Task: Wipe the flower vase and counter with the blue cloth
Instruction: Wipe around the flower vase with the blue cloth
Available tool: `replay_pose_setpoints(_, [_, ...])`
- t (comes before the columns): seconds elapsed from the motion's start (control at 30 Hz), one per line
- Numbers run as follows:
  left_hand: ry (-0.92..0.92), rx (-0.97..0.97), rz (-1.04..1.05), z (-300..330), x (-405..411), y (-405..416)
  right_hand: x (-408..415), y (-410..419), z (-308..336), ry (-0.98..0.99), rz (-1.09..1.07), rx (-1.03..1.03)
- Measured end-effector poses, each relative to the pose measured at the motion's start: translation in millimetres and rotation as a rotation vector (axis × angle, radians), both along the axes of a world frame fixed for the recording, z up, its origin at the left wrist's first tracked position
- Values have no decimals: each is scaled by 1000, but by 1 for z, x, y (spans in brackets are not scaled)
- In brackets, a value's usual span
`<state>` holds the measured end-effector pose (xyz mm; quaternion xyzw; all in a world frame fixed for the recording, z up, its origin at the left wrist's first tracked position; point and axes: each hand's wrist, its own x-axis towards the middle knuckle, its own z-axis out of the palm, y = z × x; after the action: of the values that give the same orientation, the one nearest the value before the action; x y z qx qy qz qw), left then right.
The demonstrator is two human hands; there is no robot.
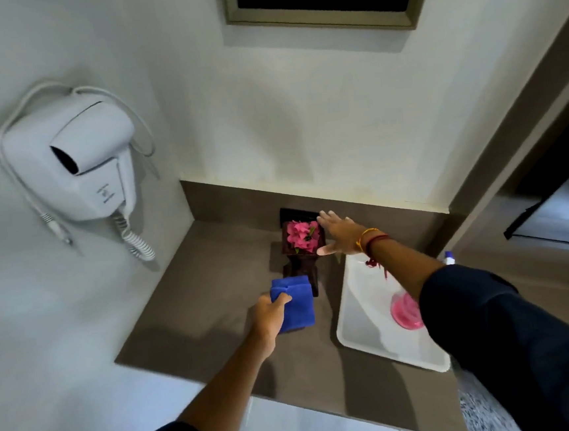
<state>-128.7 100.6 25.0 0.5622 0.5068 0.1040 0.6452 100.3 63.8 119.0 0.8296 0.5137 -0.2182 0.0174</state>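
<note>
A dark square flower vase (302,265) with pink flowers (302,235) stands at the back of the grey-brown counter (207,290). My left hand (270,316) grips a folded blue cloth (294,304), held just in front of the vase's lower part. My right hand (339,233) is spread open beside the vase's top on its right, fingers apart. Whether it touches the vase I cannot tell. Red and yellow strings circle my right wrist.
A white tray (365,332) lies right of the vase with a pink object (405,309) on it. A spray bottle top (449,257) shows behind my right arm. A white hair dryer (79,164) hangs on the left wall. A dark socket plate (296,214) sits behind the vase.
</note>
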Motion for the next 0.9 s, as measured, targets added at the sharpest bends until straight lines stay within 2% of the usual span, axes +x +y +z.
replay_pose_setpoints(0.1, [-133, -174, 100, -2, -12, 8, 3, 6, 2, 85, -14, -21])
replay_pose_setpoints(0.23, [-152, -185, 161, -2, -17, 14, -4, 9, 3, 88, -55, 13])
replay_pose_setpoints(0.4, [-60, 19, 199, 4, -4, 17, -16, 5, 5, 55, -138, 60])
replay_pose_setpoints(0.6, [41, 323, 344, 20, 26, 14, -30, 5, 0, 12, -276, 88])
replay_pose_setpoints(0.73, [-153, 355, 313, 23, 71, 7, -32, 15, 8, 33, -307, 95])
replay_pose_setpoints(0.77, [-147, 386, 295, 23, 82, -2, -30, 14, 12, 49, -328, 109])
replay_pose_setpoints(0.83, [-52, 523, 264, 20, 98, -14, -35, 9, 19, 54, -342, 106])
replay_pose_setpoints(0.9, [88, 571, 281, -31, 123, -17, -26, 31, -11, 69, -298, 40])
